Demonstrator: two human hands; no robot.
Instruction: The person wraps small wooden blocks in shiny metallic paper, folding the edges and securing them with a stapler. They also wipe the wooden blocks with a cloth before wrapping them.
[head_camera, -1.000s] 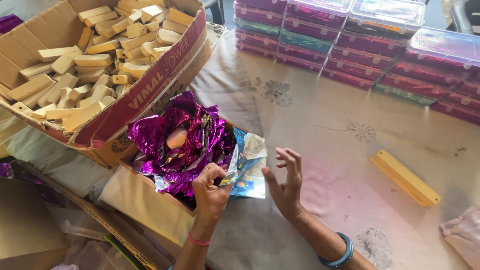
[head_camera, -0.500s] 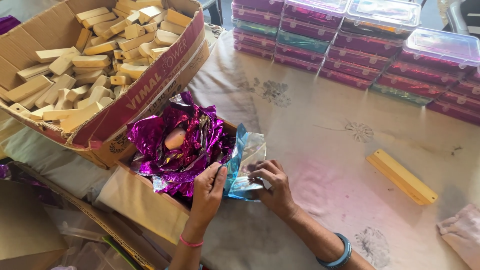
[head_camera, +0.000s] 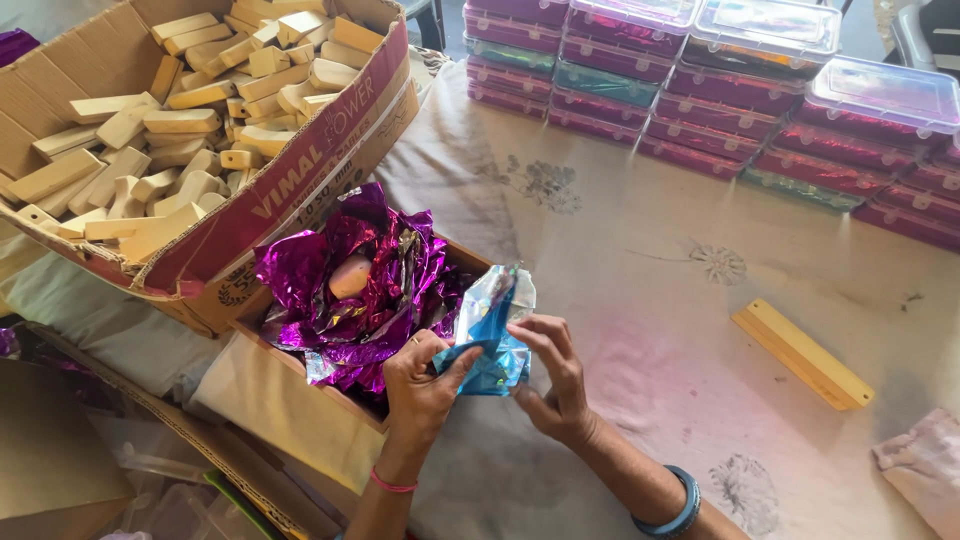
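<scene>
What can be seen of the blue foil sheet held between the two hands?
The blue foil sheet is thin, shiny and crinkled, blue with silvery iridescent patches. It stands partly folded and upright above the cloth-covered table, beside the purple foil in the shallow box. The left hand pinches its lower left edge; the right hand grips its right side.

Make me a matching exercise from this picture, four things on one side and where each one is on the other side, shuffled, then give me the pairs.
Things:
1. blue foil sheet
2. pale wooden blocks
3. yellow flat bar
4. stacked clear-lidded boxes

Places:
A. lying alone on the cloth, right of the hands
B. heaped in the big cardboard carton at upper left
C. along the far edge of the table, upper right
D. pinched between the left hand and the right hand

Pairs: 1-D, 2-B, 3-A, 4-C
</scene>
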